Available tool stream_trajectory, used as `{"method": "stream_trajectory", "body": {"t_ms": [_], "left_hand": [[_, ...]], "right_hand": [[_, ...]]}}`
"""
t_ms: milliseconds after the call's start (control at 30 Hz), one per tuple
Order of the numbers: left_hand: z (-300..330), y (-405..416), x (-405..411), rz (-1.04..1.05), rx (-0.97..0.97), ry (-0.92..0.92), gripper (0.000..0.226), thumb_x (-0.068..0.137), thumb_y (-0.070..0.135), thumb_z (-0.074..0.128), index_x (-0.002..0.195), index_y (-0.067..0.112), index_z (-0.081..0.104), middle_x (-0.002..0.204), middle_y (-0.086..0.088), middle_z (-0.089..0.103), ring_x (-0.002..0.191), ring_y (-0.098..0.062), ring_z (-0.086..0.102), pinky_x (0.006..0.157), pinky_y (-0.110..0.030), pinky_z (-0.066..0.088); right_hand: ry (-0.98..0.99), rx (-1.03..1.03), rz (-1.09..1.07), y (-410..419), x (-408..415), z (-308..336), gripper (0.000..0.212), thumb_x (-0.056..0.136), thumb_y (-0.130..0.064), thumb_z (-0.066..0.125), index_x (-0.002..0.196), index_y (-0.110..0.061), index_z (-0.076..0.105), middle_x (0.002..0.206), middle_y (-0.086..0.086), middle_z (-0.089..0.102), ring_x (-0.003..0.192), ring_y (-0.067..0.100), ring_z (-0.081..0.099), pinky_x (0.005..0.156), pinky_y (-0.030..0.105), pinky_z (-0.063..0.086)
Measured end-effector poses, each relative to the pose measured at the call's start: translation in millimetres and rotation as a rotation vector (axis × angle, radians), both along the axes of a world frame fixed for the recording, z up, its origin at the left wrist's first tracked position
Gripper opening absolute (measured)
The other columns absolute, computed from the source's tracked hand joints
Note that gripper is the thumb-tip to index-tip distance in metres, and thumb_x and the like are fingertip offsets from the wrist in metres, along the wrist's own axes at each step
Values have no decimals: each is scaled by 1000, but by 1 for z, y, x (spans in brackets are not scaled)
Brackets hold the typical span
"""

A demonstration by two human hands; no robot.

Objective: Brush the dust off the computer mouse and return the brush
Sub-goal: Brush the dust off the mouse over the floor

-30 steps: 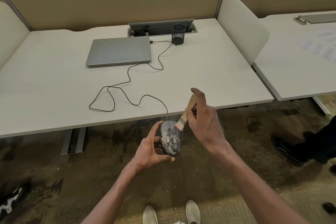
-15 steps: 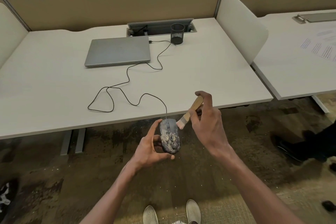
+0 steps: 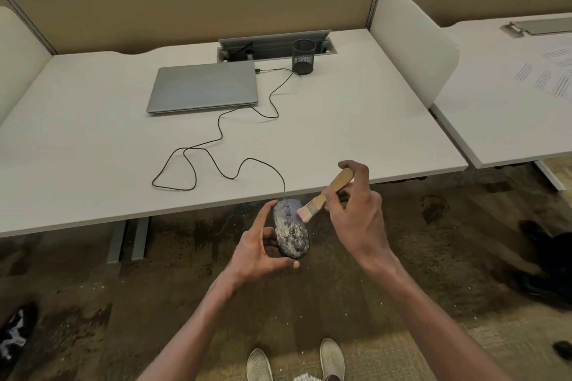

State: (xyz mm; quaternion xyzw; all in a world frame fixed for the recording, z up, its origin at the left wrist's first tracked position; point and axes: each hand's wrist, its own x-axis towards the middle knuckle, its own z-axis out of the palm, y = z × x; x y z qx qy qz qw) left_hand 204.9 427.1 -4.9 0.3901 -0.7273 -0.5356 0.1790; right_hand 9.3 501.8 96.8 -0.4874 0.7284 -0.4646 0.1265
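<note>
A dark computer mouse [image 3: 291,230] caked with pale dust is held off the desk's front edge, above the carpet, gripped from the left and below by my left hand [image 3: 258,252]. Its black cable [image 3: 216,136] runs up over the desk to the laptop. My right hand [image 3: 359,216] holds a small wooden-handled brush [image 3: 326,195], its pale bristles touching the mouse's upper right side near the buttons.
On the white desk [image 3: 93,120] lie a closed grey laptop [image 3: 204,86] and a black mesh pen cup [image 3: 304,56] by the cable hatch. A white divider [image 3: 411,49] separates the neighbouring desk with papers. My shoes [image 3: 297,362] stand on the dusty carpet; another person's dark shoe [image 3: 548,254] is at right.
The brush has tilted flatter and its bristles have slid up along the mouse's right side. My left hand still holds the mouse in about the same place.
</note>
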Motion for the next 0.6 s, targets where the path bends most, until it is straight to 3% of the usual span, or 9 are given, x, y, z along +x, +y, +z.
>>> {"method": "stream_trajectory", "body": {"t_ms": [100,233,333,433,600], "left_hand": [[-1,1,-1,-2,-8,3,130,57,26,98,151,48,11,100,21,69,95,11,69,76,3,45],[-1,1,1,3,-17,-1,130,56,27,98,152,47,12,101,19,70,96,10,69,76,3,45],[-3,1,3,9,-22,2,129,55,29,98,150,51,13,92,24,73,95,13,68,74,3,45],[-4,2,3,7,-18,3,130,55,29,98,153,44,14,94,34,72,96,14,67,73,5,44],[-6,6,-1,7,-23,1,131,56,27,99,155,40,14,96,20,71,94,13,68,73,2,47]], "right_hand": [[-43,5,13,2,2,-1,50,96,-12,68,133,-24,36,76,-6,71,65,5,71,57,20,60],[-57,57,-22,7,-3,-4,50,96,-11,69,135,-18,39,81,-3,70,70,8,72,61,23,62],[-31,42,-38,10,-6,-2,50,96,-10,69,136,-16,39,80,0,71,70,8,72,59,17,59],[-54,19,-10,11,-2,2,50,96,-11,68,136,-18,39,77,-5,71,69,8,73,60,22,61],[-54,-8,43,11,11,5,50,96,-13,68,136,-19,38,76,-4,73,67,5,73,59,21,60]]}}
